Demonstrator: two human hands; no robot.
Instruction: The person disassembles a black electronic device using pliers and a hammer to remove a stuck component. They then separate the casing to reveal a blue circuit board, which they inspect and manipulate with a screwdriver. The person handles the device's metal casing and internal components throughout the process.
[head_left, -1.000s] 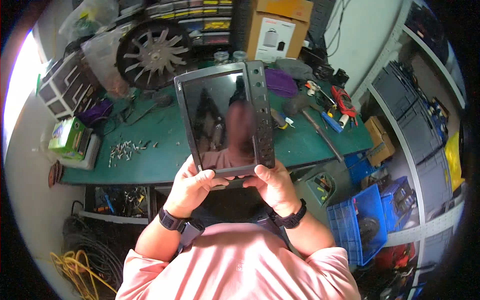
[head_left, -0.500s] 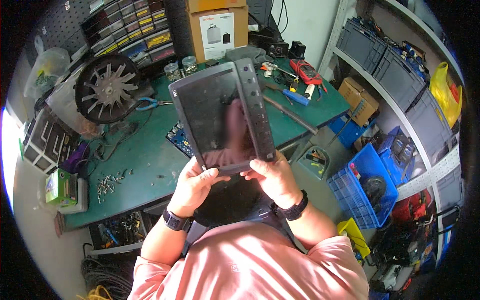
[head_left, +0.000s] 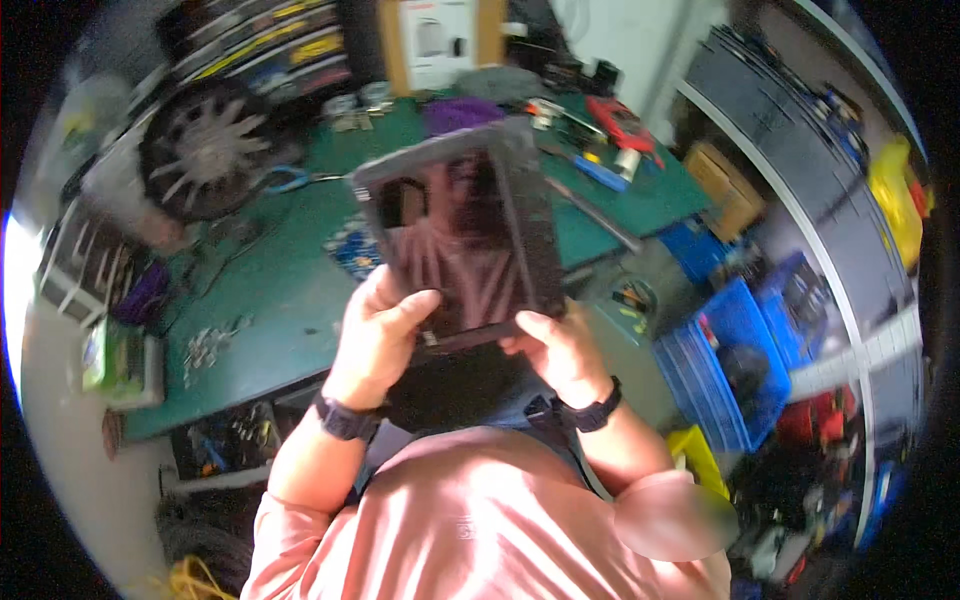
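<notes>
Both hands hold up a black screen panel (head_left: 462,245) over the front of the workbench. It has a glossy, reflecting face and a wide dark strip along its right side. My left hand (head_left: 375,325) grips the lower left corner, thumb on the front frame. On the lower right, my right hand (head_left: 565,355) pinches the bottom edge, also with its thumb in front. The fingers behind the panel are hidden. A blue circuit board (head_left: 351,250) lies on the bench, partly covered by the panel.
On the green workbench (head_left: 265,320) are loose screws (head_left: 210,350), blue-handled pliers (head_left: 290,180), a black fan wheel (head_left: 205,150), a purple cloth (head_left: 460,114), a hammer-like bar (head_left: 597,215) and a red meter (head_left: 622,130). A blue crate (head_left: 720,370) stands on the floor at right, beside shelving.
The panel has tilted, so its face now reflects my shirt, and it has shifted slightly right. The purple cloth behind it has come into view. Both hands keep their grip.
</notes>
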